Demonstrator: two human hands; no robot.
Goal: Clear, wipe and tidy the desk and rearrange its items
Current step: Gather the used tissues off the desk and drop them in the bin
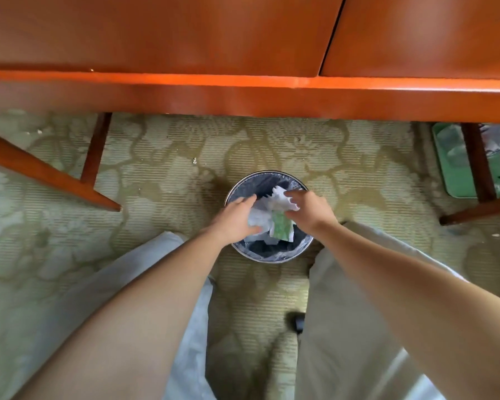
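Fingers of the left hand lie fairly straight and close together, pressed flat against the left side of the crumpled paper. Right hand: fingers bent over the top of the same wad, thumb underneath near the green wrapper tucked into it. This reads as a grip, though the fingertips are motion-blurred.

Head view, looking straight down:
- Paper wad is held between both hands, directly above the mouth of the wastebasket. Lower edge of the wad hangs inside the rim line.
- Wastebasket is round with a metal rim and a dark liner. It stands on the patterned carpet between the person's light trouser legs.
- Desk spans the top of the frame in reddish-brown wood, its front edge near the basket.
- Slanted wooden leg at left.
- Green tray on the floor at right, partly hidden behind another wooden leg. Its contents are unclear.
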